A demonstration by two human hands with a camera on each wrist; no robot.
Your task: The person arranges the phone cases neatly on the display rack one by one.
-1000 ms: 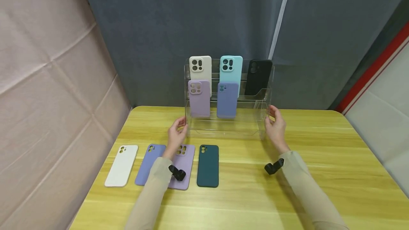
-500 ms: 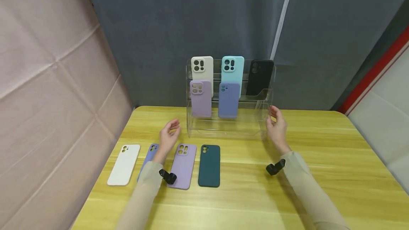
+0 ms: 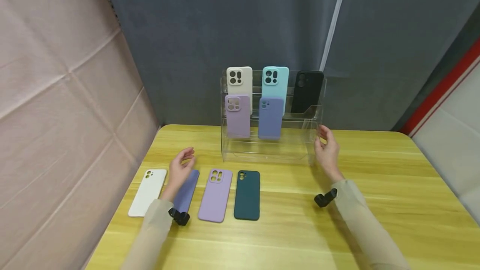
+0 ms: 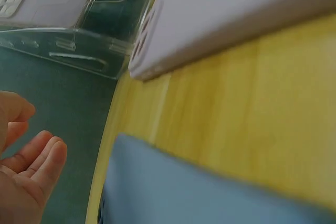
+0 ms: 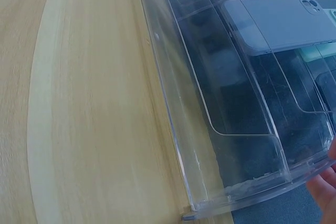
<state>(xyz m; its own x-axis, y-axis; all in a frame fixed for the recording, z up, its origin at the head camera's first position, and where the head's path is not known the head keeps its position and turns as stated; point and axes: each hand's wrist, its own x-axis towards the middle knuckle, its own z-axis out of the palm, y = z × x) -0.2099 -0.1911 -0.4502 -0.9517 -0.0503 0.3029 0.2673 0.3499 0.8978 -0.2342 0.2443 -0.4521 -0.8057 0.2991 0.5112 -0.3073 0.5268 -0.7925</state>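
A clear tiered display stand (image 3: 270, 153) stands at the table's back. My right hand (image 3: 327, 151) grips its right side panel, with the edge between thumb and fingers in the right wrist view. The stand's upper tier bears an off-white phone case (image 3: 244, 84), a turquoise phone case (image 3: 279, 88) and a black phone case (image 3: 309, 93). Below are a lilac phone case (image 3: 238, 120) and a periwinkle phone case (image 3: 271, 120). My left hand (image 3: 181, 172), fingers loosely bent and holding nothing, hovers over another periwinkle phone case (image 3: 188, 191), partly hiding it.
On the wooden table (image 3: 285, 236) lie a white phone case (image 3: 147, 193) at the left, another lilac phone case (image 3: 215, 197) and a dark green phone case (image 3: 247, 195). A grey curtain (image 3: 187, 53) hangs behind, and a pale cloth wall (image 3: 67, 136) rises at the left.
My left hand has let go of the stand's left side and moved left and toward me, above the phone cases on the table. The right hand has stayed on the stand.
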